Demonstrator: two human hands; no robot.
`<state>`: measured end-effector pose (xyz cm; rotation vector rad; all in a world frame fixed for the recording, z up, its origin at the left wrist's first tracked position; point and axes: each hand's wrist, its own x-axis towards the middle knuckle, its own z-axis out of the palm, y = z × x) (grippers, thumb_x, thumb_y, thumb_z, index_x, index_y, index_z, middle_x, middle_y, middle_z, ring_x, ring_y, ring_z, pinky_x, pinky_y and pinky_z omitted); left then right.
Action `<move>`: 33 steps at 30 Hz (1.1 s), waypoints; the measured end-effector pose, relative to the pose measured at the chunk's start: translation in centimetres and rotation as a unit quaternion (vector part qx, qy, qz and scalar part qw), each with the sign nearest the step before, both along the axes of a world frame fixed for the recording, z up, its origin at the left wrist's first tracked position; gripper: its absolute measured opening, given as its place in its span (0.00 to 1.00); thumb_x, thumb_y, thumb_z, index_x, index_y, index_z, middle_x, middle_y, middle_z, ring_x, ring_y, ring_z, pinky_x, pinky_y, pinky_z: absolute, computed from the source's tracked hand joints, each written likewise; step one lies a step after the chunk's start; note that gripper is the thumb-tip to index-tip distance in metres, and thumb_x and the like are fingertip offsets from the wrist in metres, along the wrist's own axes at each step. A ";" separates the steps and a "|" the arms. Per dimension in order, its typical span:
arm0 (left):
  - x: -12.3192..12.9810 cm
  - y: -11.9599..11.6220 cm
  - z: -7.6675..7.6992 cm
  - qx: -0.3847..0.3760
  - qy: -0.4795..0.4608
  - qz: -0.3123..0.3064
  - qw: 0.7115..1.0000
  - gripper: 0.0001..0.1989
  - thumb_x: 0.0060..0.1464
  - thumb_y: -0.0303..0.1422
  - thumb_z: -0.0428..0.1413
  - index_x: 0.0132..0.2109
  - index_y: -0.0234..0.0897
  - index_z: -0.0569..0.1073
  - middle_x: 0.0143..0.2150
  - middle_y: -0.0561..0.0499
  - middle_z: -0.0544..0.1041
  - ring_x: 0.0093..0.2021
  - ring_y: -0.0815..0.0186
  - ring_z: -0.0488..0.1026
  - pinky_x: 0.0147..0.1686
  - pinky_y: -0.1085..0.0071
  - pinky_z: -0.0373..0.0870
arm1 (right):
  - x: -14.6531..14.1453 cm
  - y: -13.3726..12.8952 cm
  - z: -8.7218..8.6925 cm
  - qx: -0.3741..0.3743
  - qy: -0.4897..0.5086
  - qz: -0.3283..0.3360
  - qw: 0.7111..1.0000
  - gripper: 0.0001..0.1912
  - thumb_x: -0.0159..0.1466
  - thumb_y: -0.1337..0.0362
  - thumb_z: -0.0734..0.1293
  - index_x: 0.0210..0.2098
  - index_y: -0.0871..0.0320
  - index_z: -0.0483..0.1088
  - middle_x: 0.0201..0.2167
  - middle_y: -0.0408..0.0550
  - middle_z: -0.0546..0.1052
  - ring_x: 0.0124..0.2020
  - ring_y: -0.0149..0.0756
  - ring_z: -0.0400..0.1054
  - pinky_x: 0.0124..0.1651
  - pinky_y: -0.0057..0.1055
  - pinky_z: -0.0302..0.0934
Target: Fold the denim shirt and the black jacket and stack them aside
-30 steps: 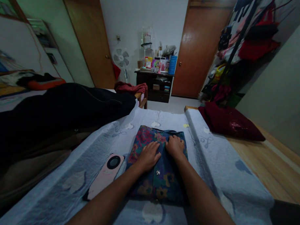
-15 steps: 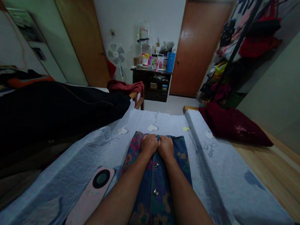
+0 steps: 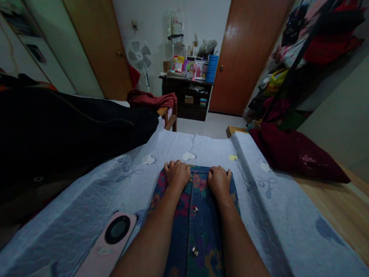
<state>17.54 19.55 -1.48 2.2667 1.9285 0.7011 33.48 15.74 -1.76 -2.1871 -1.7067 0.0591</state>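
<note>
A blue denim garment point(image 3: 196, 228) with red, yellow and purple flowers lies folded flat in front of me, with a line of metal buttons down its middle. My left hand point(image 3: 177, 176) curls its fingers over the far edge, left of the button strip. On the same edge, toward the right corner, my right hand point(image 3: 219, 181) has its fingers bent over the cloth. Both hands grip that edge, and the fingertips are partly hidden. My forearms cover parts of both sides of the garment.
A pink phone point(image 3: 108, 245) lies left of the garment on the pale blue bedsheet point(image 3: 269, 222). Dark clothing point(image 3: 66, 126) is heaped at the left. A folded maroon garment point(image 3: 299, 154) rests on the wooden board point(image 3: 321, 200) at the right. A fan point(image 3: 140, 56) stands farther back.
My hands were together at the middle of the far edge; now they are apart, the left one further left and the right one further right. The view has shifted slightly.
</note>
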 end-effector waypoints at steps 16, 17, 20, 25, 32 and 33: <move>-1.9 0.9 1.1 0.045 0.011 0.135 0.990 0.12 0.58 0.34 0.48 0.40 0.41 0.76 0.44 0.46 0.75 0.49 0.54 0.66 0.52 0.53 0.54 | -1.7 -0.4 0.9 -0.023 -0.029 0.120 0.992 0.23 0.60 0.72 0.56 0.51 0.52 0.71 0.50 0.49 0.74 0.59 0.46 0.56 0.64 0.56 0.20; -2.1 0.9 1.1 0.036 0.005 0.138 0.990 0.13 0.58 0.34 0.48 0.42 0.40 0.76 0.45 0.45 0.75 0.49 0.54 0.67 0.51 0.55 0.56 | -1.7 -0.4 1.0 -0.025 -0.036 0.118 0.992 0.23 0.60 0.72 0.57 0.51 0.52 0.71 0.49 0.50 0.74 0.57 0.47 0.57 0.64 0.56 0.21; -2.6 1.1 1.0 0.008 -0.009 0.140 0.990 0.16 0.57 0.35 0.48 0.49 0.37 0.73 0.45 0.43 0.75 0.47 0.55 0.70 0.46 0.61 0.63 | -1.8 -0.4 1.2 -0.035 -0.046 0.113 0.992 0.21 0.60 0.71 0.57 0.49 0.52 0.72 0.46 0.52 0.73 0.54 0.47 0.59 0.64 0.56 0.23; -3.0 1.4 0.6 0.051 -0.005 0.130 0.990 0.17 0.56 0.38 0.51 0.49 0.35 0.73 0.52 0.40 0.72 0.52 0.53 0.68 0.52 0.61 0.62 | -2.1 -0.4 1.4 -0.040 -0.025 0.125 0.991 0.19 0.60 0.68 0.59 0.48 0.52 0.71 0.49 0.51 0.72 0.55 0.46 0.58 0.64 0.55 0.26; -3.1 0.9 1.6 0.058 -0.064 0.122 0.989 0.18 0.56 0.37 0.51 0.51 0.35 0.71 0.45 0.42 0.76 0.46 0.57 0.73 0.47 0.65 0.65 | -2.3 -0.3 1.2 -0.035 0.002 0.145 0.989 0.21 0.61 0.67 0.58 0.52 0.52 0.69 0.53 0.49 0.72 0.57 0.46 0.57 0.63 0.56 0.26; -3.1 0.7 2.0 0.061 -0.078 0.109 0.989 0.17 0.56 0.37 0.51 0.50 0.36 0.71 0.44 0.44 0.77 0.45 0.58 0.73 0.46 0.66 0.65 | -2.3 -0.2 1.1 -0.037 0.009 0.148 0.988 0.22 0.61 0.67 0.58 0.54 0.52 0.68 0.54 0.49 0.71 0.58 0.46 0.56 0.63 0.56 0.26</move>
